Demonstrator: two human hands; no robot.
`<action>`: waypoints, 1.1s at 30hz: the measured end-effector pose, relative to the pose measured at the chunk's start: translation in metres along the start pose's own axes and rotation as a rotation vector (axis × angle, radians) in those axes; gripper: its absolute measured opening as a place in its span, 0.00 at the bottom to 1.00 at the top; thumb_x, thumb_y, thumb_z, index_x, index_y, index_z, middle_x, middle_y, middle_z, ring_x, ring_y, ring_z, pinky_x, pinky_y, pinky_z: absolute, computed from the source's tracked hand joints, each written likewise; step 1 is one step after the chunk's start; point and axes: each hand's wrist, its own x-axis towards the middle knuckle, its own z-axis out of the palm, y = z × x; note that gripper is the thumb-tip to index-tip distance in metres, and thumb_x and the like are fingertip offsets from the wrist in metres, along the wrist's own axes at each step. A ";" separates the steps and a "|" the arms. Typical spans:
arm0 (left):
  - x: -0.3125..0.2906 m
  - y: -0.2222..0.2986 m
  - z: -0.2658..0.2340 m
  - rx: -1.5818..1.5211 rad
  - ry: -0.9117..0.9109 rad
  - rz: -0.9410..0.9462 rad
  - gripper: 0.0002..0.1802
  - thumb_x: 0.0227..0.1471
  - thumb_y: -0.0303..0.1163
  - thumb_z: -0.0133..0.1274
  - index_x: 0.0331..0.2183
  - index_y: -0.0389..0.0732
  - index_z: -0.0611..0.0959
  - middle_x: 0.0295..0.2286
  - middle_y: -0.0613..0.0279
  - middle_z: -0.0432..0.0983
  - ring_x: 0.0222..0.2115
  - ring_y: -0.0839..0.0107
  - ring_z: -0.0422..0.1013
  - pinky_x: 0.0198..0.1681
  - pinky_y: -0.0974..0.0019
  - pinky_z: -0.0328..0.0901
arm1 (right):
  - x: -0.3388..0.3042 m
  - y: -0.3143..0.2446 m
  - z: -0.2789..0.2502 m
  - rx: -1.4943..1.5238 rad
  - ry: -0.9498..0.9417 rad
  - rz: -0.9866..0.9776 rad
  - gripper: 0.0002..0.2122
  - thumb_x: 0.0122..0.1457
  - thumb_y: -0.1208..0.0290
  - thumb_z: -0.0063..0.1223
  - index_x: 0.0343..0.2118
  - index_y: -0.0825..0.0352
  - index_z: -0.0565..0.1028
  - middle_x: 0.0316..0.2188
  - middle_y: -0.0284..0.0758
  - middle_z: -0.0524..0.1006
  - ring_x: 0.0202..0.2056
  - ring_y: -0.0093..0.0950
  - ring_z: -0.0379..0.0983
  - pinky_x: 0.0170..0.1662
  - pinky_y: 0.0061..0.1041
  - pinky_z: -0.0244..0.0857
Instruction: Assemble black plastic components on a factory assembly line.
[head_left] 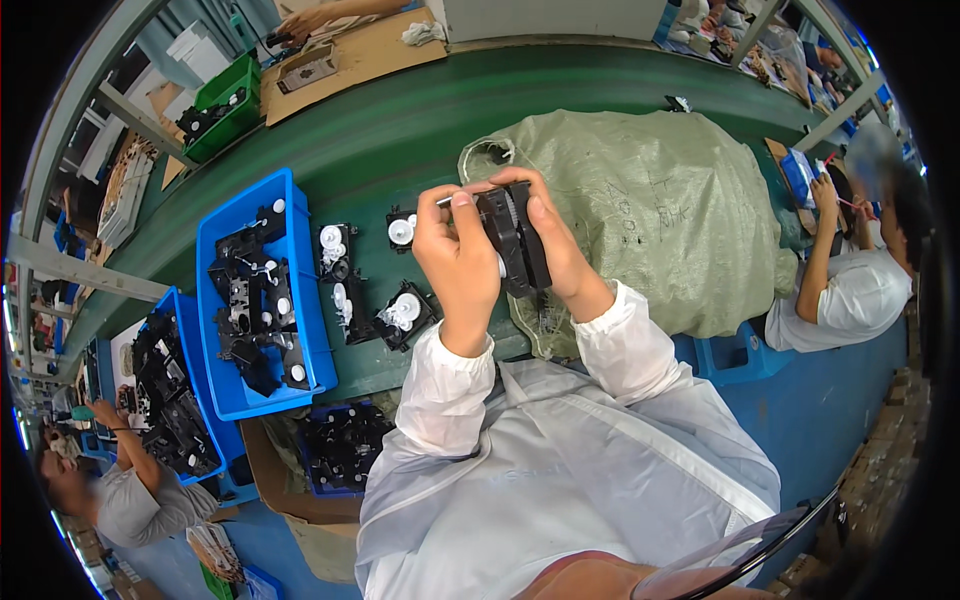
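Observation:
A black plastic part [518, 243] is held up in front of my chest, between both hands. My left hand [455, 250] is closed at its left side, with thumb and forefinger pinched near a short, thin metal piece [446, 201] whose kind I cannot make out. Curled around the right and upper side of the part is my right hand [558, 240]. Left of my hands, several black assemblies with white gears [404, 312] lie on the green work surface [375, 368].
A blue bin [322, 345] with black parts stands left, with another blue bin [212, 440] beyond it. A large pale green woven sack [650, 220] lies to the right. Below the surface sits a cardboard box [272, 470]. Co-workers sit at right [845, 285] and left [150, 500].

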 end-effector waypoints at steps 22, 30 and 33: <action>-0.050 0.004 -0.051 0.283 -0.375 0.015 0.22 0.44 0.25 0.64 0.40 0.26 0.75 0.33 0.46 0.79 0.34 0.61 0.80 0.38 0.64 0.74 | 0.001 -0.005 0.009 -0.464 0.390 0.010 0.21 0.68 0.62 0.33 0.29 0.72 0.75 0.25 0.35 0.77 0.27 0.22 0.71 0.34 0.23 0.65; -0.008 0.049 -0.092 0.500 -0.159 -0.011 0.17 0.48 0.29 0.62 0.39 0.32 0.79 0.30 0.49 0.81 0.30 0.63 0.79 0.35 0.63 0.71 | 0.019 0.001 0.020 -0.355 0.128 0.233 0.16 0.67 0.61 0.42 0.44 0.70 0.74 0.40 0.38 0.77 0.39 0.31 0.73 0.47 0.30 0.66; 0.044 0.075 -0.140 0.614 -0.055 0.039 0.18 0.52 0.32 0.61 0.43 0.34 0.80 0.37 0.55 0.81 0.34 0.70 0.76 0.41 0.66 0.69 | -0.003 -0.010 -0.012 -1.071 -0.321 0.081 0.16 0.59 0.64 0.54 0.46 0.69 0.73 0.43 0.44 0.77 0.42 0.39 0.74 0.50 0.34 0.66</action>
